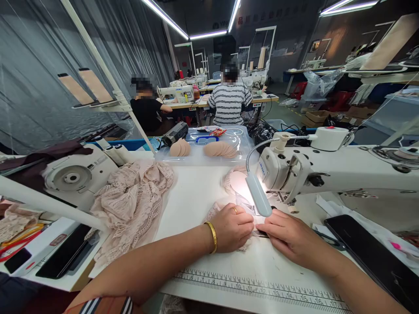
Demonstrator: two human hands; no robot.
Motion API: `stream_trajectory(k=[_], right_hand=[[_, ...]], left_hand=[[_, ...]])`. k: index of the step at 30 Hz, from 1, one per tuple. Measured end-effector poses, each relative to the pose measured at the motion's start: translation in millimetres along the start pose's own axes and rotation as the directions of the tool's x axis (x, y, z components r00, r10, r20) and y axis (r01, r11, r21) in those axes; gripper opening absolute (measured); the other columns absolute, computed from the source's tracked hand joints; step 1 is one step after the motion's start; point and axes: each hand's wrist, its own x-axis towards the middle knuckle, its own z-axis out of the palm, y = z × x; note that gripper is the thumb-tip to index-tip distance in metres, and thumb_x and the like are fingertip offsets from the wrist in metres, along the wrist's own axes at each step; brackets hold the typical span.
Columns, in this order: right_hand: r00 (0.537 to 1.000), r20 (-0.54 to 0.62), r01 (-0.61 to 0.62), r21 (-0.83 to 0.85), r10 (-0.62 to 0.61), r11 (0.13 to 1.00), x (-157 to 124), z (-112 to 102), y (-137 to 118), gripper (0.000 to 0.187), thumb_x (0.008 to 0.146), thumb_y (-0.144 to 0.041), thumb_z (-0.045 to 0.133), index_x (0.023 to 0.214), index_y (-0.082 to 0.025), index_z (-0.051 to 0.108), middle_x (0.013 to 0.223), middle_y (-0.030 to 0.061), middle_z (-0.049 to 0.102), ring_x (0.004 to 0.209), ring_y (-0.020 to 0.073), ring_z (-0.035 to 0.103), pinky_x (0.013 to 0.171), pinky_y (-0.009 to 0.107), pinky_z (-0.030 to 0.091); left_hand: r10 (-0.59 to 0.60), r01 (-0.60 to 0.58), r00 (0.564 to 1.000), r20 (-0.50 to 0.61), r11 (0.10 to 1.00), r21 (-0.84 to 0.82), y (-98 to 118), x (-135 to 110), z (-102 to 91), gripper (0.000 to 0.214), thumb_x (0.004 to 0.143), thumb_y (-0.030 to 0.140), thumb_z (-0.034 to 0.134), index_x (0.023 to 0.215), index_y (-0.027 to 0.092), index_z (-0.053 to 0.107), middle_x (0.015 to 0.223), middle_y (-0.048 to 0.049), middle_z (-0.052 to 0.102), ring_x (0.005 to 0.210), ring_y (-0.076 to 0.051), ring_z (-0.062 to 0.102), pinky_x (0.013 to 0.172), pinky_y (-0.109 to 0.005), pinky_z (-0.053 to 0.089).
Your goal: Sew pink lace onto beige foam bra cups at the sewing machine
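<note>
Both of my hands meet over a piece of beige lace fabric (214, 211) in front of the sewing machine (307, 165). My left hand (234, 227), with a ring and a gold bangle, has its fingers closed on the fabric. Close by on the right, my right hand (290, 235) presses bent fingers onto the fabric's edge; its fingertips are partly hidden. A pale oval pad (238, 181) lies on the lace beyond them, under the small lamp (258, 194). The lamp head covers part of the needle area.
A heap of beige lace (131, 196) lies on the left. Stacked oval pads (220, 149) sit on a clear plastic bin (242, 135) ahead. A black phone (369, 257) and scissors (329, 239) lie at right. A ruler strip (262, 288) runs along the front edge. Two people sit farther ahead.
</note>
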Motion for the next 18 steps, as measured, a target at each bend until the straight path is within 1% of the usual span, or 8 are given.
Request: stream_trajectory(k=[2,4,7,11,14,18], right_hand=[[1.0,0.021,-0.012,-0.014,0.012,1.0,0,2,1,0.034,0.095,-0.01,0.047,0.115,-0.027,0.068,0.087,0.0039,0.066,0.083,0.022,0.057,0.067,0.033,0.047],[0.999,0.025,-0.031,-0.033,0.031,0.999,0,3,2,0.036,0.096,-0.009,0.045,0.118,-0.027,0.066,0.086,0.0036,0.065,0.082,0.0217,0.057,0.066,0.033,0.047],[0.997,-0.032,-0.07,-0.046,0.069,0.996,2,6,4,0.032,0.098,-0.013,0.045,0.116,-0.028,0.067,0.088,0.004,0.067,0.079,0.0211,0.059,0.065,0.033,0.048],[0.989,-0.112,-0.101,-0.043,0.096,0.994,6,7,6,0.026,0.099,-0.018,0.047,0.106,-0.029,0.069,0.09,0.0047,0.068,0.08,0.0213,0.063,0.064,0.031,0.05],[0.982,-0.123,-0.151,-0.067,0.142,0.986,8,9,8,0.025,0.099,-0.017,0.044,0.095,-0.029,0.066,0.085,0.003,0.064,0.075,0.0198,0.062,0.057,0.029,0.047],[0.971,-0.119,-0.221,-0.128,0.206,0.967,6,15,11,0.024,0.098,-0.015,0.041,0.084,-0.027,0.056,0.075,0.0,0.055,0.066,0.0179,0.058,0.049,0.027,0.04]], left_hand=[[0.0,0.0,1.0,-0.007,1.0,0.008,-2,2,1.3,0.023,0.102,0.028,0.046,0.096,0.017,0.065,0.105,-0.0074,0.072,0.097,-0.021,0.06,0.086,-0.039,0.041],[-0.01,0.01,1.0,0.014,0.999,0.031,-5,6,2.3,0.023,0.101,0.028,0.047,0.093,0.017,0.065,0.098,-0.0068,0.072,0.09,-0.02,0.06,0.084,-0.04,0.04],[-0.029,0.026,0.999,0.045,0.998,0.061,-11,12,4.0,0.023,0.1,0.03,0.049,0.089,0.018,0.066,0.092,-0.0067,0.07,0.086,-0.021,0.059,0.083,-0.04,0.04],[-0.037,0.036,0.999,0.033,0.998,0.059,-21,21,8.0,0.023,0.099,0.029,0.052,0.088,0.018,0.068,0.096,-0.007,0.071,0.093,-0.022,0.06,0.09,-0.041,0.04],[-0.033,0.032,0.999,0.017,0.998,0.05,-29,26,10.4,0.022,0.099,0.03,0.054,0.09,0.018,0.07,0.094,-0.0055,0.072,0.093,-0.022,0.061,0.095,-0.042,0.038],[-0.054,0.054,0.998,0.028,0.998,0.027,-37,29,11.8,0.021,0.098,0.032,0.056,0.09,0.02,0.071,0.091,-0.0036,0.073,0.091,-0.021,0.061,0.099,-0.043,0.035]])
